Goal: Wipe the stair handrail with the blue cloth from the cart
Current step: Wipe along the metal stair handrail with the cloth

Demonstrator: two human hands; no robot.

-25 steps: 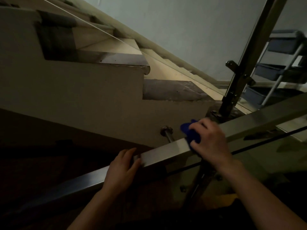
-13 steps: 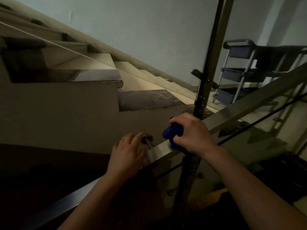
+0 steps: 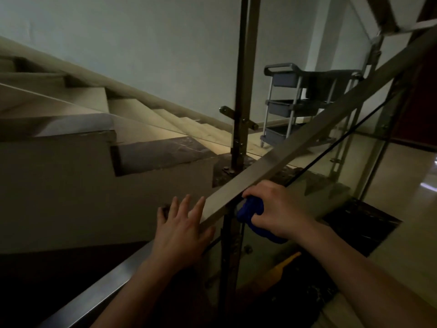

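My right hand (image 3: 275, 209) gripped the bunched blue cloth (image 3: 251, 208) against the flat steel handrail (image 3: 283, 157); left hand (image 3: 182, 229) lay open. Firm, overlapping strokes seemed best.

- Flat rectangular brushed-metal handrail (image 3: 272, 159): dull satin sheen, smooth, pale streak of reflected light along its top face.
- Bunched blue cloth (image 3: 250, 209) in my right hand (image 3: 279, 209): soft, matt, slightly fuzzy fabric.
- Clear glass balustrade panel (image 3: 354, 185) under the rail: glossy, faint reflections, held by small round metal fittings.
- Dark square metal post (image 3: 243, 79): smoother, darker finish than the rail.
- Beige stone stair treads (image 3: 142, 124): polished; dark marbled stone edging looks veined.
- Pale floor tiles (image 3: 406, 185): glossy, mirror a bright spot.
- Grey three-tier cart (image 3: 295, 91): matt plastic trays, shiny metal uprights.
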